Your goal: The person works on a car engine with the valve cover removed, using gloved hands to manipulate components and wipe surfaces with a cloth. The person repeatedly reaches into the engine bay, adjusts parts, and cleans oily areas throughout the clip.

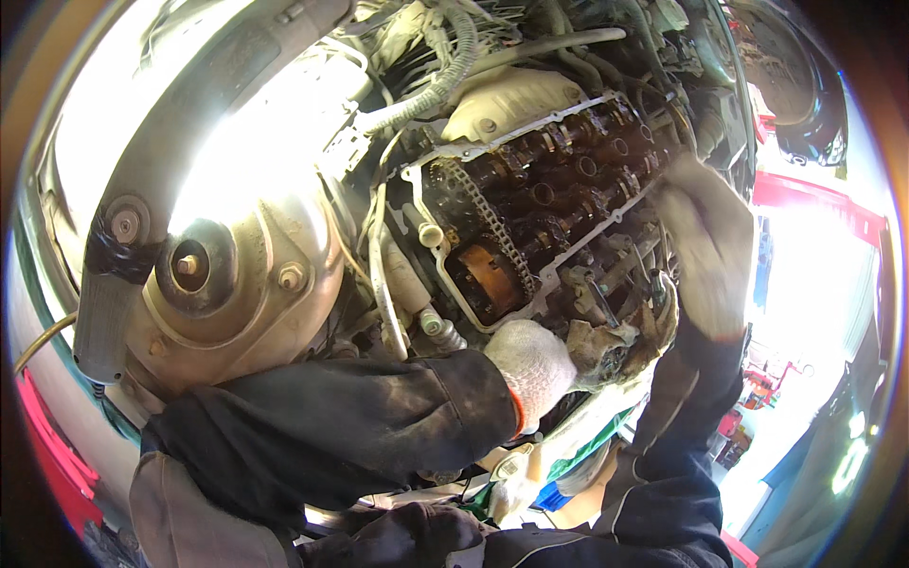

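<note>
An engine with its top uncovered lies in front of me, its pale gasket rim [416, 194] framing dark, oily camshafts [544, 156]. A timing chain [488, 213] runs along the left end, beside an orange-brown patch [488, 270]. My left hand [535, 364], in a whitish knit glove with an orange cuff, is at the near edge of the engine, against a crumpled, dirty cloth-like piece [601, 352]; its fingers are hidden. My gloved right hand [705, 246] is at the right end of the engine, smeared by motion, so its fingers and any held thing cannot be made out.
A lit work lamp [104, 303] with a dark body arches over the left side, its glare washing out that area. Below it is a rounded metal strut mount [256, 275]. Hoses [445, 85] and wires run behind the engine. Red equipment [762, 383] stands at the right.
</note>
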